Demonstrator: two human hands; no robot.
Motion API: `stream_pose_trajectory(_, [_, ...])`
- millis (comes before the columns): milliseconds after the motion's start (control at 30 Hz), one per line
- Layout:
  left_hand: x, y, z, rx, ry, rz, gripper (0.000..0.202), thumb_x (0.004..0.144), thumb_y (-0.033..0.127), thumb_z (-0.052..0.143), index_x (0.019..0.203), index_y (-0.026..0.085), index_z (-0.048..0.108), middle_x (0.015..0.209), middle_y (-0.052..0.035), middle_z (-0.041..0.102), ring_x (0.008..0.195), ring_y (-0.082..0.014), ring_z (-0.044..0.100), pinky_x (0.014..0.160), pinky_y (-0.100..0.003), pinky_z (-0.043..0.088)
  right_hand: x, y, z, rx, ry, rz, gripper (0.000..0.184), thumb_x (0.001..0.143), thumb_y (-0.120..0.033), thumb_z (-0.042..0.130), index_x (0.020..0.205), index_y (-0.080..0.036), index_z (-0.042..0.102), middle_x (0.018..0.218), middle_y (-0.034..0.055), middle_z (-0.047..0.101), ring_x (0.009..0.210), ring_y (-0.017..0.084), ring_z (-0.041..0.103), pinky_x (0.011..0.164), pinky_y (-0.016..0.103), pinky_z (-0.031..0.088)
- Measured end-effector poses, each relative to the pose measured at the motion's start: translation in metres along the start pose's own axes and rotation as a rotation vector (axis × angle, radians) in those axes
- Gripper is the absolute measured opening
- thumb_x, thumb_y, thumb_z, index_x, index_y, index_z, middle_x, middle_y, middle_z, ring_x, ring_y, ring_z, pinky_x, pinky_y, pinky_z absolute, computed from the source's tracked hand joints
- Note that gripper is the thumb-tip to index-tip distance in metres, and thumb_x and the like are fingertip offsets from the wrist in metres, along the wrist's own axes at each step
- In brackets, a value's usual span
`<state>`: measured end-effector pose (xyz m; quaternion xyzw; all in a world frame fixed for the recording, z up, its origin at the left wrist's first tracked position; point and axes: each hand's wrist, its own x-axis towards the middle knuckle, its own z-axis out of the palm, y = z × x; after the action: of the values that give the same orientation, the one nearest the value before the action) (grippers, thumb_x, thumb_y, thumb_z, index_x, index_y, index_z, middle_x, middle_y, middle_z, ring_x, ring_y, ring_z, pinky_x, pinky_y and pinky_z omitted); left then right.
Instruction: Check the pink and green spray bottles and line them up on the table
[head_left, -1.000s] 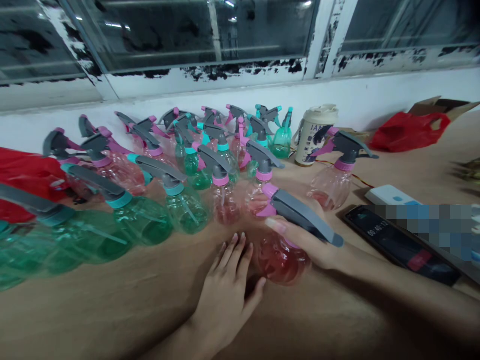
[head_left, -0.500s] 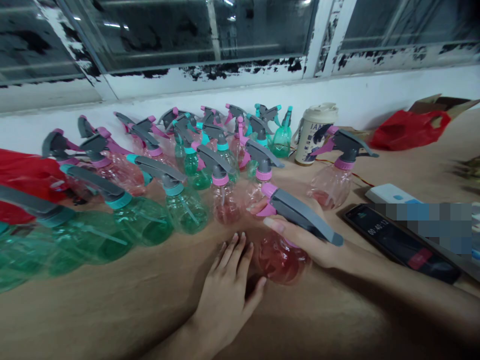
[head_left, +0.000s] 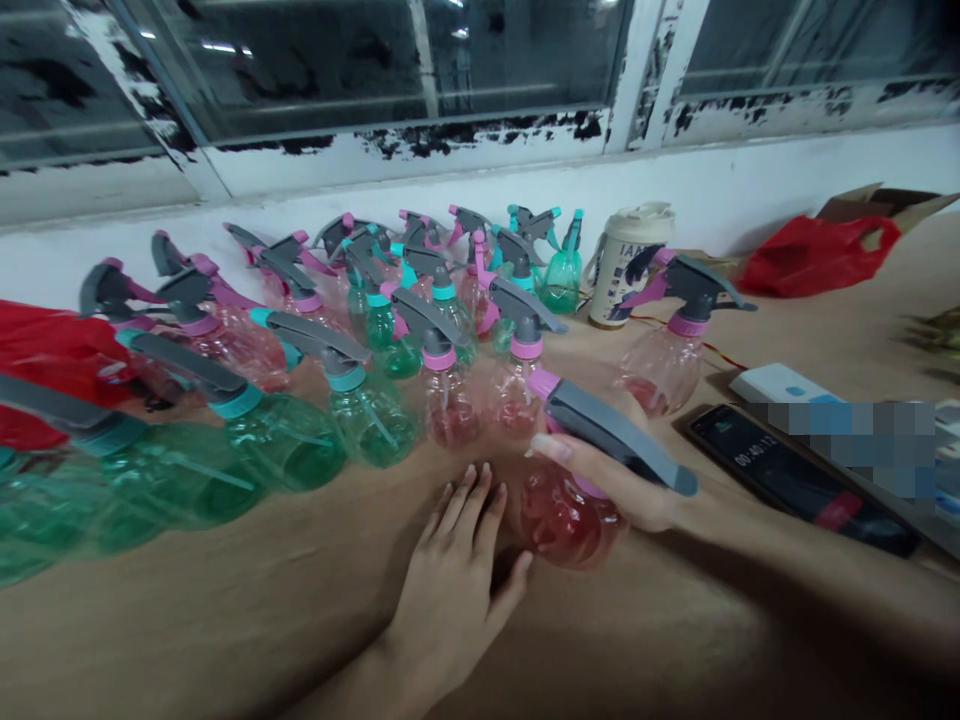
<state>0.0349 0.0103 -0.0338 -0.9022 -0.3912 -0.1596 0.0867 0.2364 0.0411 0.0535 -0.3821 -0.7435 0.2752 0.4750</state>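
Note:
My right hand is wrapped round the neck and trigger of a pink spray bottle with a grey and pink head. Reddish liquid shows inside, and the bottle's base is at the table, tilted slightly. Just left of it my left hand lies flat on the wooden table, fingers stretched out and nothing in them. Beyond the fingertips stand a small pink spray bottle and a green spray bottle. Another pink spray bottle stands behind my right hand.
Several more green and pink spray bottles crowd the left and back. A printed cup stands by the wall. On the right lie a phone showing a timer, a white device and a red bag. Another red bag is far left.
The fingers of my right hand have drawn in on the trigger of the pink spray bottle, and its head has shifted slightly right. My left hand stays in place.

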Motion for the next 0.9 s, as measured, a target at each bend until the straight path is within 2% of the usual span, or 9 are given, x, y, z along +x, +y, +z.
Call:
stream_pose_trajectory(133, [-0.0002, 0.0005, -0.001, -0.012, 0.007, -0.011, 0.05, 0.089, 0.04, 0.052, 0.128, 0.008, 0.051, 0.137, -0.0185, 0.05, 0.128, -0.0324, 0.046, 0.1, -0.049, 0.044, 0.0004, -0.001, -0.0007, 0.086, -0.058, 0.005, 0.023, 0.085, -0.046, 0.058, 0.087, -0.023, 0.064, 0.079, 0.0014, 0.069, 0.072, 0.017, 0.064, 0.069, 0.032, 0.053])
stream_pose_trajectory(333, [0.001, 0.0012, -0.0032, -0.021, -0.02, -0.009, 0.049, 0.089, 0.037, 0.052, 0.129, 0.008, 0.05, 0.14, -0.0195, 0.047, 0.129, -0.0325, 0.044, 0.101, -0.05, 0.043, -0.0029, -0.001, 0.0001, 0.122, 0.02, -0.013, 0.021, 0.082, -0.039, 0.064, 0.097, -0.024, 0.067, 0.098, 0.002, 0.072, 0.091, 0.019, 0.067, 0.084, 0.034, 0.053])
stream_pose_trajectory(567, [0.0004, 0.0, -0.0024, -0.031, -0.012, -0.004, 0.05, 0.09, 0.037, 0.052, 0.13, 0.007, 0.049, 0.14, -0.0199, 0.047, 0.129, -0.0333, 0.043, 0.1, -0.051, 0.043, -0.004, 0.0008, 0.0002, 0.101, 0.014, 0.003, 0.02, 0.084, -0.037, 0.063, 0.099, -0.025, 0.067, 0.096, 0.0013, 0.073, 0.089, 0.018, 0.068, 0.084, 0.034, 0.054])
stream_pose_trajectory(700, [0.0005, 0.0006, -0.0026, -0.015, -0.01, -0.003, 0.052, 0.089, 0.037, 0.054, 0.129, 0.005, 0.05, 0.139, -0.0213, 0.047, 0.128, -0.0338, 0.045, 0.1, -0.051, 0.043, -0.0041, 0.0018, 0.0007, 0.112, 0.02, -0.013, 0.022, 0.083, -0.038, 0.064, 0.102, -0.026, 0.067, 0.101, 0.0018, 0.072, 0.093, 0.019, 0.067, 0.086, 0.035, 0.053])
stream_pose_trajectory(800, [0.0011, 0.0013, -0.0029, 0.002, -0.017, 0.0, 0.052, 0.088, 0.037, 0.054, 0.129, 0.005, 0.05, 0.139, -0.0218, 0.047, 0.127, -0.0337, 0.046, 0.099, -0.051, 0.045, -0.0035, -0.0006, 0.0, 0.108, 0.025, -0.029, 0.019, 0.083, -0.036, 0.064, 0.098, -0.026, 0.067, 0.101, 0.0022, 0.072, 0.095, 0.02, 0.067, 0.087, 0.036, 0.051])
stream_pose_trajectory(900, [0.0011, 0.0012, -0.0031, 0.009, -0.013, 0.003, 0.051, 0.089, 0.038, 0.054, 0.128, 0.006, 0.051, 0.139, -0.0212, 0.048, 0.127, -0.0336, 0.046, 0.098, -0.051, 0.046, -0.0029, -0.0023, -0.001, 0.1, 0.024, -0.037, 0.015, 0.083, -0.035, 0.064, 0.094, -0.025, 0.067, 0.097, 0.0021, 0.072, 0.09, 0.019, 0.067, 0.083, 0.035, 0.052])
